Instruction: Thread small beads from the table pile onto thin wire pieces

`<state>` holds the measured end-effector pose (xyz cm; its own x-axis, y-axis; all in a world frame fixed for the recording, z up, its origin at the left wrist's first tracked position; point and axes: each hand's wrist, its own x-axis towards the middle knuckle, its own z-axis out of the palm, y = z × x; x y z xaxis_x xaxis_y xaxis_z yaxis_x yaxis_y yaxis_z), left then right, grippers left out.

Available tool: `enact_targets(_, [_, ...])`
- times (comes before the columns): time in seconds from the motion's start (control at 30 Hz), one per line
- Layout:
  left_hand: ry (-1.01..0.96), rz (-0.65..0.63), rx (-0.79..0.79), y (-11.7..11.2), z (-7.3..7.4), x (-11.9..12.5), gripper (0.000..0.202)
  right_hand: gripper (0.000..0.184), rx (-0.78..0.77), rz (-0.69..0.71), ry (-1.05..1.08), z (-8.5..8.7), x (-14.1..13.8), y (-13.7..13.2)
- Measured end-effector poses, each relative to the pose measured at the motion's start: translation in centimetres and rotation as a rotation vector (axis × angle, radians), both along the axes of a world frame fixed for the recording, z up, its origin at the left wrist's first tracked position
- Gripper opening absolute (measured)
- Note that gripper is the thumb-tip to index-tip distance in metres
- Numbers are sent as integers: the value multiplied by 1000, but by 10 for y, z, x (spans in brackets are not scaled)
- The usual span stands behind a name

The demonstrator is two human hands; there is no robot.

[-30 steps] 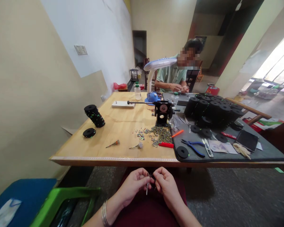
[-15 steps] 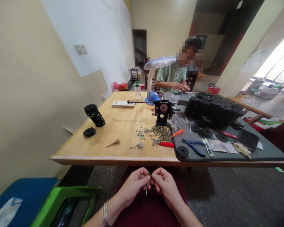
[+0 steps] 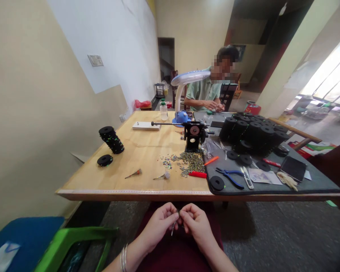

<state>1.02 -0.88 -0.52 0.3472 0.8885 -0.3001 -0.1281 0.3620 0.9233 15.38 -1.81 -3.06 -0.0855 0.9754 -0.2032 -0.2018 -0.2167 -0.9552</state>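
Note:
My left hand [image 3: 164, 220] and my right hand [image 3: 194, 220] meet in front of me, below the table's near edge and above dark red cloth. Both are closed, with thumbs and fingertips pinched close together. A thin, pale stick-like piece [image 3: 172, 229] points down from under the left fingers; its upper part is hidden. Whatever the right fingertips pinch is too small to make out. On the table ahead lie two small bristled pieces, one orange-tipped [image 3: 133, 173] and one whitish [image 3: 162, 176], and a heap of small striped parts [image 3: 191, 162].
A black hand-cranked winder [image 3: 192, 136] stands mid-table near a blue-based lamp [image 3: 181, 117]. Black foam spools [image 3: 251, 130], blue pliers [image 3: 231, 177] and a red-handled tool [image 3: 197, 175] lie rightward. More spools [image 3: 111, 139] stand left. A co-worker [image 3: 205, 94] sits across. A green stool [image 3: 73, 241] is lower left.
The view has shifted slightly. My hands stay together, and the thin piece under my left fingers tilts a little differently. The co-worker's hands have moved slightly.

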Motion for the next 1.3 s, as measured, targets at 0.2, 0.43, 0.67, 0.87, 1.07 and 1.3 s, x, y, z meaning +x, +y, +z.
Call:
enact_targets(0.2, [-26, -19, -25, -1, -2, 0, 30, 37, 6, -19, -15, -3, -2, 0])
enact_targets(0.43, [-71, -32, 30, -2, -3, 4, 35, 40, 1, -39, -5, -8, -4, 1])
enact_targets(0.67, [-68, -9, 30, 0, -10, 7, 33, 43, -8, -20, -20, -9, -2, 0])
enact_targets(0.87, [-147, 49, -11, 0, -13, 10, 32, 46, -3, -31, 42, -10, -3, 1])
enact_targets(1.07, [-117, 31, -10, 1, -14, 9, 29, 47, -23, -44, 53, -8, -3, 2])
enact_targets(1.3, [-91, 40, -26, 1, -11, 9, 29, 46, -17, -61, 31, -6, -3, 2])
